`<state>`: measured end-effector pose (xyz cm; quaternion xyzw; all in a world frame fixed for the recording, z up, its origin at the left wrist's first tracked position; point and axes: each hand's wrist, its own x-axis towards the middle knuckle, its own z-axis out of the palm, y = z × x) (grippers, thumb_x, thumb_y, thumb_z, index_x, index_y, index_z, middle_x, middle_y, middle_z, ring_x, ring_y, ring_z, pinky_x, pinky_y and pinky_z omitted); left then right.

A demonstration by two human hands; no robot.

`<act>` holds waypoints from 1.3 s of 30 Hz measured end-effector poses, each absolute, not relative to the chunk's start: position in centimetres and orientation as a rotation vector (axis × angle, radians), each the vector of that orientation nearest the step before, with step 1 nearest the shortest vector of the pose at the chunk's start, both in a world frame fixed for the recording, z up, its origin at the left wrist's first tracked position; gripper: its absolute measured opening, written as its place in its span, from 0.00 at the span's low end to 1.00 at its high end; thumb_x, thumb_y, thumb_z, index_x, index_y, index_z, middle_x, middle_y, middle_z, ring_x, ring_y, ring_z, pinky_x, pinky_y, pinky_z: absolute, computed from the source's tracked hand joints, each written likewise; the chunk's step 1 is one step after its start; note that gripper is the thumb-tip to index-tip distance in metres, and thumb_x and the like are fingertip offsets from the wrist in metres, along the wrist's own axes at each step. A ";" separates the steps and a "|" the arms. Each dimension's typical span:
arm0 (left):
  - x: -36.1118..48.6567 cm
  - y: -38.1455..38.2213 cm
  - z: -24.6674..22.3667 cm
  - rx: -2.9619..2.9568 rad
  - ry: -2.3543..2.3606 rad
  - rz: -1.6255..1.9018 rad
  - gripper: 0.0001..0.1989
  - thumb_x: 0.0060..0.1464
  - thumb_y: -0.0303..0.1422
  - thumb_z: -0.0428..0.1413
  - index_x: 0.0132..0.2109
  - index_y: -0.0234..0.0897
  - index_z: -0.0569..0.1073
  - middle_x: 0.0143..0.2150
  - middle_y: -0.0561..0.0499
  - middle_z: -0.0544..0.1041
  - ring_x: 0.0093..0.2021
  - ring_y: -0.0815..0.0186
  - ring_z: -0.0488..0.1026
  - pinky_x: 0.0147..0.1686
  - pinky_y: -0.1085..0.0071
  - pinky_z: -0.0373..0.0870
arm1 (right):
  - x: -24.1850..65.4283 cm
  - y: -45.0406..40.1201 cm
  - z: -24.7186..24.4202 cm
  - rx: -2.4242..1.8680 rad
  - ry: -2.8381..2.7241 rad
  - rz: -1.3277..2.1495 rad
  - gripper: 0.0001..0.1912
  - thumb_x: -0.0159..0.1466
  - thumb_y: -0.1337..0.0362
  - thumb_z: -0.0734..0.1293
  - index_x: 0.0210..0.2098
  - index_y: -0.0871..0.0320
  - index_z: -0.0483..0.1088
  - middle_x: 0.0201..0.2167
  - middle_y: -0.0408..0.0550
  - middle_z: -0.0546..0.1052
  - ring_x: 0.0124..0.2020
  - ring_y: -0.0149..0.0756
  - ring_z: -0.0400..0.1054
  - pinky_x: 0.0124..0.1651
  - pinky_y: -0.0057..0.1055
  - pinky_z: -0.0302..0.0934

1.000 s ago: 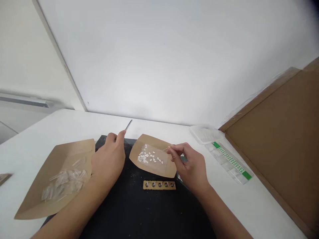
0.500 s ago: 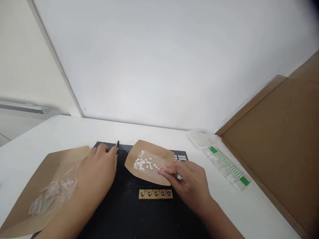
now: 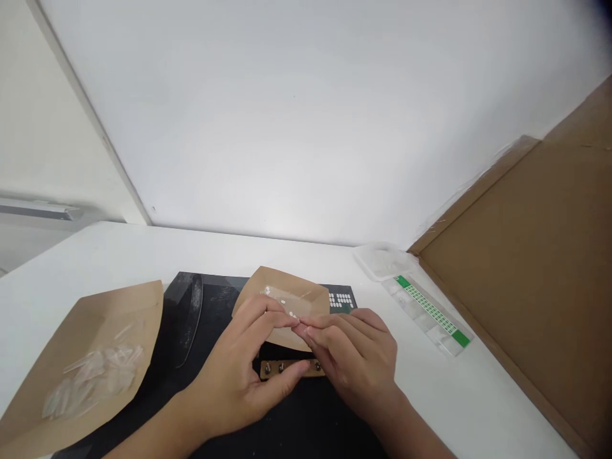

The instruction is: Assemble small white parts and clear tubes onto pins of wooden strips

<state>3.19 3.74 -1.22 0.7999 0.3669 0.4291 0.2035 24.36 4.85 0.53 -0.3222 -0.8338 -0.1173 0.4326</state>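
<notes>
My left hand [image 3: 248,360] reaches over the near edge of a brown paper tray [image 3: 268,280] with small white pieces. Its fingertips meet those of my right hand [image 3: 356,350] above that tray, and its thumb stands apart over the wooden strip [image 3: 297,372] with small metal pieces in a row. The fingers of my right hand are pinched; whatever lies between them is too small to name. A larger paper tray [image 3: 71,325] at the left holds clear plastic pieces [image 3: 95,376].
A dark curved tool [image 3: 194,319] lies on the black mat [image 3: 282,427]. Right of the mat are a clear case with a green strip [image 3: 433,309] and a translucent container [image 3: 382,261]. A cardboard box [image 3: 526,255] borders the right side.
My left hand has moved right from beside the left tray to meet my right hand, uncovering the curved tool. My right hand stays near the small tray. The view has shifted slightly.
</notes>
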 end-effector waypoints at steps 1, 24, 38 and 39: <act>3.4 3.7 -1.4 2.213 1.035 1.237 0.22 0.58 0.29 0.65 0.57 0.44 0.72 0.52 0.46 0.72 0.48 0.59 0.71 0.41 0.66 0.75 | 24.3 4.8 0.5 -0.806 -2.079 -0.304 0.09 0.70 0.71 0.73 0.34 0.57 0.71 0.36 0.41 0.86 0.35 0.30 0.81 0.36 0.34 0.56; 3.7 4.1 -1.6 2.015 1.060 1.283 0.09 0.61 0.30 0.63 0.48 0.43 0.81 0.49 0.46 0.75 0.27 0.74 0.65 0.19 0.80 0.65 | 24.0 4.8 0.0 -0.798 -2.176 -0.310 0.06 0.72 0.71 0.68 0.38 0.54 0.72 0.38 0.43 0.86 0.33 0.31 0.79 0.38 0.32 0.59; 2.9 4.8 -1.4 1.786 1.020 1.142 0.10 0.54 0.29 0.64 0.45 0.39 0.80 0.49 0.48 0.73 0.19 0.84 0.52 0.15 0.82 0.52 | 25.0 5.5 0.0 -0.766 -2.228 0.092 0.13 0.69 0.60 0.74 0.51 0.52 0.73 0.43 0.44 0.85 0.41 0.36 0.81 0.44 0.33 0.66; 2.8 4.8 -1.4 1.788 1.010 1.129 0.10 0.54 0.29 0.64 0.45 0.39 0.79 0.49 0.48 0.73 0.19 0.84 0.52 0.15 0.82 0.52 | 25.1 5.4 0.0 -0.779 -2.223 0.140 0.15 0.68 0.60 0.75 0.52 0.52 0.72 0.44 0.45 0.85 0.42 0.37 0.80 0.45 0.34 0.67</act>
